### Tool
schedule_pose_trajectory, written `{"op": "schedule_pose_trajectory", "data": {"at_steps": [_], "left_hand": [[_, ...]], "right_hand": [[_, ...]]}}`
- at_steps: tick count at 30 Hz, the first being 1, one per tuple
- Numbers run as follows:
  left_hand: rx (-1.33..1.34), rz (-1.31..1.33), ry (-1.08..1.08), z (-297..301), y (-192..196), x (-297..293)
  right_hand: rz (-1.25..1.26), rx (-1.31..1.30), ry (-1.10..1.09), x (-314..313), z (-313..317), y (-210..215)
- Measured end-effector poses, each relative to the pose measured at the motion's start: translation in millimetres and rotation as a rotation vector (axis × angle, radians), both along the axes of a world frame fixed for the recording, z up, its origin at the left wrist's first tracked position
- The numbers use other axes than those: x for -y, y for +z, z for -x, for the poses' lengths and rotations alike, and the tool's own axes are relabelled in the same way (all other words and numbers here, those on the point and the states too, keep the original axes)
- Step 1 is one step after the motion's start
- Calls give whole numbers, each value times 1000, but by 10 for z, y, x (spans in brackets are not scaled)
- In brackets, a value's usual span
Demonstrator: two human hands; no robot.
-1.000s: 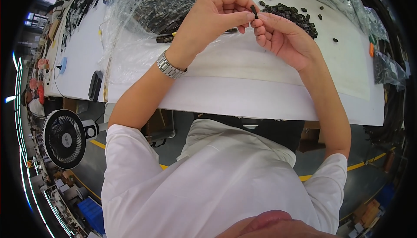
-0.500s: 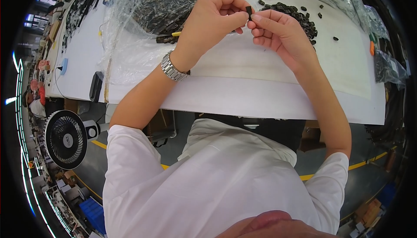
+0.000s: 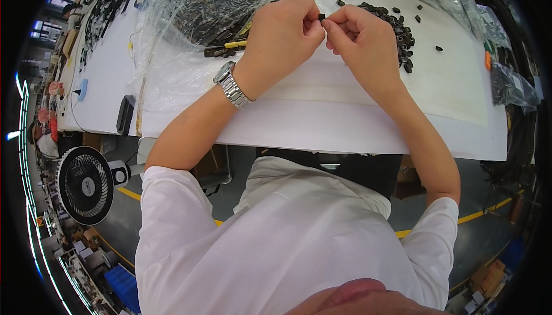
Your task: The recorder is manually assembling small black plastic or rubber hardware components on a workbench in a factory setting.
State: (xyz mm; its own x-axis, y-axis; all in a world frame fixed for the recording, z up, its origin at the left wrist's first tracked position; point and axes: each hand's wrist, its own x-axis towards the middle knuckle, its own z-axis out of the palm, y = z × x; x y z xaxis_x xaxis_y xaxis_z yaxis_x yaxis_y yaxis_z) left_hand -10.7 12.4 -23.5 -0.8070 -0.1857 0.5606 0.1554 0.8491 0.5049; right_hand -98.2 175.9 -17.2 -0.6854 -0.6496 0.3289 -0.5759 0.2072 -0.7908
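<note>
Black and tiny, one small piece (image 3: 322, 16) is up in the air over the white table (image 3: 460, 93), right where the tips of both hands meet. From where I stand, the left hand (image 3: 286, 34) pinches it with thumb and finger, and the right hand (image 3: 366, 38) pinches at its near side too. I cannot tell which hand grips it harder, since the fingers hide part of it.

I would guess it is very light, lighter than a coin. It looks hard and stiff, like plastic, so I don't think a soft squeeze would hurt it. It may be a bit smooth, and being so small, it could pop out of the fingers and roll off. The best place to hold it is by its sides, with just the tips of a thumb and one finger.

Now I count. Two hands, one piece between them. Eight loose pieces (image 3: 439, 48) lie apart on the table. One heap (image 3: 405, 38) of the same sort sits just past the right hand, with too many to count. One big clear bag (image 3: 161, 30) full of dark bits lies beyond the left arm. I see one yellow stick (image 3: 235, 44), one silver watch (image 3: 233, 88) and one fan (image 3: 86, 185).
</note>
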Motion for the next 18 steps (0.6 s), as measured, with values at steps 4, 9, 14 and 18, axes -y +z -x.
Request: {"op": "schedule_pose_trajectory", "data": {"at_steps": [4,9,14,18], "left_hand": [[-132,227,11,12,28,-23],[-166,335,-16,-6,15,25],[-187,397,-52,-15,42,28],[-148,381,-56,-23,38,22]], "right_hand": [[291,714,246,10,153,-78],[317,933,317,19,154,-132],[308,935,337,1,203,-152],[234,660,201,-6,129,-136]]}}
